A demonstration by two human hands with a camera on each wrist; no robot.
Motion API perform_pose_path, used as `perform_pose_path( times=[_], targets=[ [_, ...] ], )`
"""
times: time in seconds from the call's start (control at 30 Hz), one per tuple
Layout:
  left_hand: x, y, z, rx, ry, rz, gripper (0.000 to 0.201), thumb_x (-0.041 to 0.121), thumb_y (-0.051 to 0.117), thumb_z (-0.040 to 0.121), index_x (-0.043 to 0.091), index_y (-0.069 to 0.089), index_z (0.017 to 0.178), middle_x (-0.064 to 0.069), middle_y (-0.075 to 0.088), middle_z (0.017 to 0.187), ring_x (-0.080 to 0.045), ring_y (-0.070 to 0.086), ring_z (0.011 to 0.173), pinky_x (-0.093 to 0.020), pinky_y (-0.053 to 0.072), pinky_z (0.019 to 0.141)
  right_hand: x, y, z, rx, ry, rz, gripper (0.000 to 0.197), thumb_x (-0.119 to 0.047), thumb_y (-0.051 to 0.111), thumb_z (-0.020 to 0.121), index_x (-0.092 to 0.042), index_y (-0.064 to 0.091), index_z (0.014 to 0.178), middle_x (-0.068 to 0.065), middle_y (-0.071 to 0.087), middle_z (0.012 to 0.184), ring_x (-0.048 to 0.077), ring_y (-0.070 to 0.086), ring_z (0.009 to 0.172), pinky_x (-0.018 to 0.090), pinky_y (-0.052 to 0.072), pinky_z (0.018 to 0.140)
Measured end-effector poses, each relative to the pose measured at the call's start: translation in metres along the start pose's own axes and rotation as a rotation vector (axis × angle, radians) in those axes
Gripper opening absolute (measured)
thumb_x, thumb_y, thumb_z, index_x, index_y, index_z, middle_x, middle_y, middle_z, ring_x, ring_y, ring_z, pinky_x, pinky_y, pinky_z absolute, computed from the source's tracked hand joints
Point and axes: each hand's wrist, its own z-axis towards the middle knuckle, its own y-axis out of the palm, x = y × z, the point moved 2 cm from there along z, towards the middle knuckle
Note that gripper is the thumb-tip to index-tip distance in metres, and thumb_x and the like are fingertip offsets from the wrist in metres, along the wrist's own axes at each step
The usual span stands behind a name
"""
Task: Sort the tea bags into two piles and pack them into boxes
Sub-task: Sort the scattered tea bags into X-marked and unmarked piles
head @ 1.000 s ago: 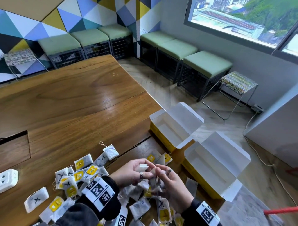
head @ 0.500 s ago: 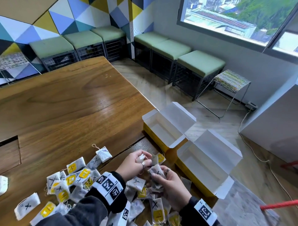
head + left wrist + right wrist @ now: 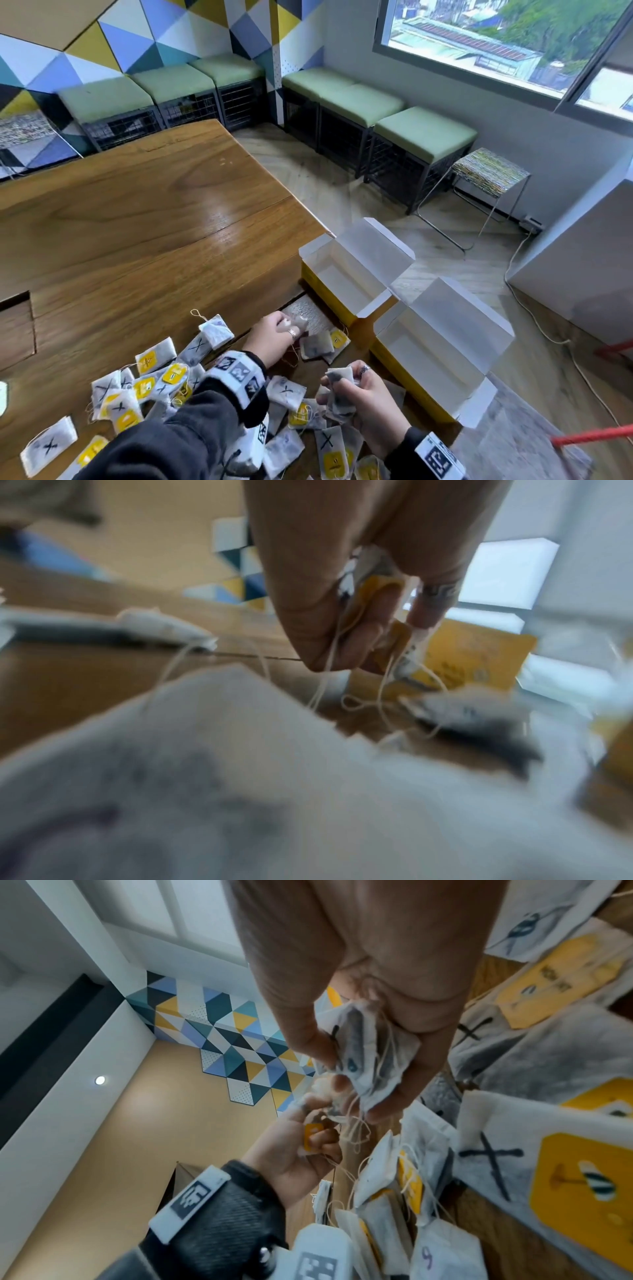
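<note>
A wooden table (image 3: pixel 144 219) runs across the left and centre of the head view. On its near left part lies a loose heap of tea bags (image 3: pixel 147 383), white sachets, some marked with a black X, some with yellow tags, strings trailing. More of them lie under and between my forearms at the near edge.

My left hand (image 3: pixel 274 337) reaches forward over the table near a small cluster of bags (image 3: pixel 322 344) just in front of the boxes. Its fingers are curled and pinch one tea bag with a yellow tag (image 3: pixel 383 593); the left wrist view shows thumb and fingers closed on it, string hanging below. That view is blurred, and a large white shape fills its lower half; I cannot tell what it is.

My right hand (image 3: pixel 366 401) sits nearer to me, apart from the left, palm turned up. It grips a bunch of tea bags (image 3: pixel 369 1053) between thumb and fingers, with several strings dangling from the bunch. I cannot tell the count.

To the right, at the table's edge, stand two open yellow boxes with white insides, lids folded back. The far box (image 3: pixel 346 277) and the near box (image 3: pixel 428 356) stand just beside each other; no bags show inside either.

Beyond the table, green stools (image 3: pixel 342 99) line the walls.
</note>
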Motion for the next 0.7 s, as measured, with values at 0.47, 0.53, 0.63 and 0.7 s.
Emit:
perform_pose_path(
  times=[0.47, 0.53, 0.63, 0.7],
  targets=[
    [-0.014, -0.045, -0.065, -0.327, -0.211, -1.125, 0.016, 0.013, 0.056, 0.081, 0.008, 0.055, 0.096, -0.005, 0.061, 0.074, -0.006, 0.037, 0.044, -0.016, 0.034, 0.041, -0.01, 0.03, 0.006, -0.07, 0.043, 0.195, 0.026, -0.019, 0.066, 0.078, -0.007, 0.053, 0.097, 0.013, 0.062, 0.076, 0.027, 0.064, 0.067, 0.035, 0.057, 0.05],
    [-0.018, -0.044, -0.069, -0.302, -0.24, -1.104, 0.01, 0.008, 0.055, 0.084, 0.009, 0.058, 0.093, -0.004, 0.062, 0.071, -0.005, 0.037, 0.043, -0.015, 0.031, 0.04, -0.011, 0.033, 0.008, -0.041, 0.049, 0.199, 0.031, -0.025, 0.068, 0.076, -0.008, 0.053, 0.096, 0.013, 0.063, 0.076, 0.029, 0.064, 0.069, 0.034, 0.057, 0.049],
    [-0.027, -0.044, -0.073, -0.216, -0.292, -1.052, 0.005, 0.008, 0.058, 0.086, 0.01, 0.063, 0.086, -0.002, 0.057, 0.062, -0.006, 0.036, 0.043, -0.016, 0.032, 0.037, -0.012, 0.036, 0.01, -0.022, 0.009, 0.176, 0.042, -0.031, 0.076, 0.066, -0.009, 0.054, 0.095, 0.012, 0.062, 0.076, 0.024, 0.06, 0.064, 0.032, 0.055, 0.049],
    [-0.034, -0.043, -0.075, -0.149, -0.3, -1.009, 0.002, 0.008, 0.061, 0.085, 0.007, 0.063, 0.085, -0.003, 0.058, 0.057, -0.008, 0.04, 0.044, -0.016, 0.034, 0.036, -0.012, 0.036, 0.012, -0.011, -0.03, 0.123, 0.049, -0.03, 0.082, 0.059, -0.01, 0.057, 0.095, 0.014, 0.061, 0.08, 0.02, 0.06, 0.061, 0.03, 0.054, 0.048]
  ],
)
